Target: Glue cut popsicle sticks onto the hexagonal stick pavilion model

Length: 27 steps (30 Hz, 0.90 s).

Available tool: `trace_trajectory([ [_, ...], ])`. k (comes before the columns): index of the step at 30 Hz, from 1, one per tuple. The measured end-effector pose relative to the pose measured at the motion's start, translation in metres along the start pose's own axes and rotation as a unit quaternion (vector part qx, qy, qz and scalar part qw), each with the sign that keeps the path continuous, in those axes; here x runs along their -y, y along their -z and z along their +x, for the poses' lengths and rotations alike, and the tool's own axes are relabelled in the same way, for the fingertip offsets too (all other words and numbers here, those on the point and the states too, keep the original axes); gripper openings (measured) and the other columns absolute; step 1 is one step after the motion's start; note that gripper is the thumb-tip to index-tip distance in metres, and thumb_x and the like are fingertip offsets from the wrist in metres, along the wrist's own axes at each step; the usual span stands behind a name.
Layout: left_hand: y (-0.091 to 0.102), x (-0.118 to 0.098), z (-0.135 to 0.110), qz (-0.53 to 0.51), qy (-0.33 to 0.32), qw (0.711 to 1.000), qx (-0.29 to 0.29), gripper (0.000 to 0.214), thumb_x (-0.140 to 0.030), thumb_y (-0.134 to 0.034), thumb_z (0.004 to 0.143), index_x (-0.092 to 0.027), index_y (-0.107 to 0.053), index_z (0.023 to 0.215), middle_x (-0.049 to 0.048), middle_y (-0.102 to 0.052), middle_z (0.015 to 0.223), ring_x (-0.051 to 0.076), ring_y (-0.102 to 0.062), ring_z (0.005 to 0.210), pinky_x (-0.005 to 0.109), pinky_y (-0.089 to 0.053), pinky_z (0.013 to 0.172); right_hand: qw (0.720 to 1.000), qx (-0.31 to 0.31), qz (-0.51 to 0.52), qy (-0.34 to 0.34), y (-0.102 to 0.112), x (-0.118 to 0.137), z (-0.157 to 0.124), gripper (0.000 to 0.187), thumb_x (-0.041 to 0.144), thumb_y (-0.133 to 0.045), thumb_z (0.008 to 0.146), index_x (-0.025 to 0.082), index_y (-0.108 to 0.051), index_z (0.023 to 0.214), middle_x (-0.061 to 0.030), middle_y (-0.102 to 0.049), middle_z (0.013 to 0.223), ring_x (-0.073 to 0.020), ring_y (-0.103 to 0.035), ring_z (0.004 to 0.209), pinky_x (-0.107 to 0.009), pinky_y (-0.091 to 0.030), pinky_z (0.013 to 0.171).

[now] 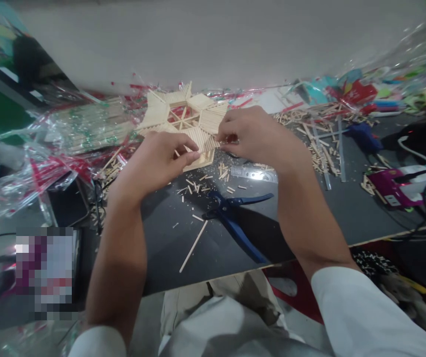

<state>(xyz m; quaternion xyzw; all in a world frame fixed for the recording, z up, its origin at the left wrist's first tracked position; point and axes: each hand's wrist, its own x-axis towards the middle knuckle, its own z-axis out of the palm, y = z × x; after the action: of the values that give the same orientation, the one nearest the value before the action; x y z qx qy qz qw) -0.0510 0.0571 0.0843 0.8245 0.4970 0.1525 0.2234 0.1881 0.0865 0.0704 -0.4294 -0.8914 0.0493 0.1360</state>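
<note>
A star-shaped model built of thin wooden sticks [207,141] lies on the dark tabletop, with an open, spoked middle. My left hand [157,161] is at its near left side, thumb and forefinger slightly apart over the ridged sticks. At the right edge of the star is my right hand [252,134], its fingers curled into a pinch. Whatever lies between those fingertips is too small or hidden to make out. Blue-handled cutting pliers [231,213] rest just below the hands. A single long stick [193,246] lies beside the pliers' jaws.
Short cut stick pieces [196,187] are scattered around a clear ruler [253,173]. Bundled sticks in plastic wrap [94,124] lie at left, above a dark phone [67,201]. To the right are a blue glue gun [363,136] and a purple box with cables [395,187].
</note>
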Motion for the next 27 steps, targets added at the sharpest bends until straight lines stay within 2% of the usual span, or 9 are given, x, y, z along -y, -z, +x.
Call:
trace_trajectory([
  [12, -0.001, -0.003, 0.0, 0.012, 0.0, 1.0, 0.013, 0.032, -0.044, -0.057, 0.093, -0.021, -0.078, 0.103, 0.0058, -0.079, 0.085, 0.022, -0.074, 0.084, 0.032, -0.052, 0.085, 0.999, 0.03, 0.019, 0.003, 0.006, 0.008, -0.002, 0.022, 0.008, -0.056, 0.09, 0.02, -0.07, 0.077, -0.0091, -0.075, 0.102, -0.0228, -0.067, 0.09, -0.038, -0.049, 0.086],
  [20, -0.003, -0.006, 0.001, 0.025, -0.012, 1.0, 0.011, 0.028, -0.04, -0.058, 0.095, -0.022, -0.078, 0.103, 0.0049, -0.079, 0.085, 0.023, -0.075, 0.088, 0.032, -0.051, 0.087, 1.0, 0.008, 0.019, 0.006, 0.002, 0.004, -0.002, 0.02, 0.008, -0.058, 0.088, 0.02, -0.071, 0.08, -0.0088, -0.075, 0.098, -0.0231, -0.067, 0.09, -0.037, -0.049, 0.082],
  [27, -0.012, -0.003, 0.002, 0.033, -0.034, 0.999, 0.011, 0.028, -0.039, -0.057, 0.098, -0.023, -0.079, 0.107, 0.0054, -0.079, 0.084, 0.022, -0.075, 0.082, 0.033, -0.052, 0.08, 0.999, -0.015, 0.03, -0.027, 0.0, 0.003, -0.003, 0.022, 0.011, -0.063, 0.086, 0.02, -0.072, 0.103, -0.006, -0.074, 0.094, -0.0231, -0.067, 0.09, -0.035, -0.048, 0.08],
])
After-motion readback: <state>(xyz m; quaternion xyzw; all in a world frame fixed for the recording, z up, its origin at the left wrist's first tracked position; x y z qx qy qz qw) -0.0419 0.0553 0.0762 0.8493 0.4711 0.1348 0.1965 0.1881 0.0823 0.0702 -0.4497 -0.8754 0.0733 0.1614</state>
